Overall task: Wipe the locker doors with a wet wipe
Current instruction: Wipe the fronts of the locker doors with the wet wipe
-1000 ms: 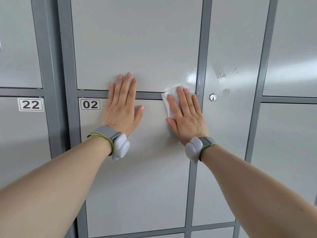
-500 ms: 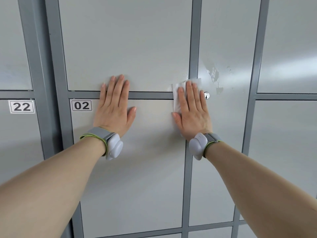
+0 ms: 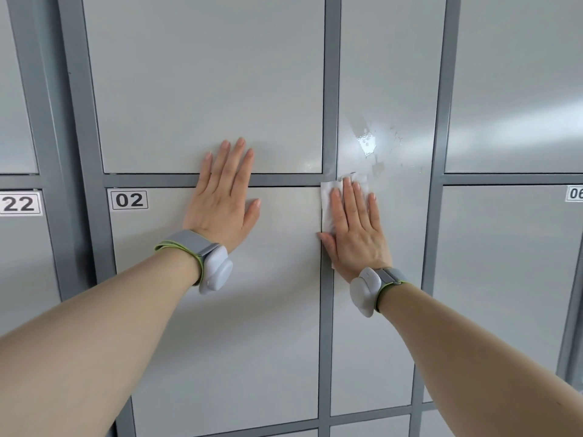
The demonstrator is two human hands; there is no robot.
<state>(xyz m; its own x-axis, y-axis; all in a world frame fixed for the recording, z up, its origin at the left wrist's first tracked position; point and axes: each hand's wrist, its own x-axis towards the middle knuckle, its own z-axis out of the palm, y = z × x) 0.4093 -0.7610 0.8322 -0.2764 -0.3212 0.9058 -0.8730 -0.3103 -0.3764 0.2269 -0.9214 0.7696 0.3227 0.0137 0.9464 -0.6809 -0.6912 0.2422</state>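
Observation:
A wall of light grey locker doors with darker grey frames fills the view. My left hand (image 3: 222, 197) lies flat, fingers straight, across the frame bar above locker door 02 (image 3: 220, 326). My right hand (image 3: 355, 230) presses a white wet wipe (image 3: 328, 201) flat against the tall narrow door (image 3: 388, 89) and the vertical frame strip beside it. Most of the wipe is hidden under the palm. Wet streaks (image 3: 367, 143) shine on that narrow door above the wipe.
Number labels read 02 (image 3: 129, 200), 22 (image 3: 19, 203) at the left and a partly cut-off label (image 3: 574, 193) at the right edge. Both wrists carry grey bands with white pods. More doors continue on all sides.
My right hand has slid the wipe rightward from door 02's top right corner onto the narrow door, covering the keyhole. My left hand has stayed flat in place.

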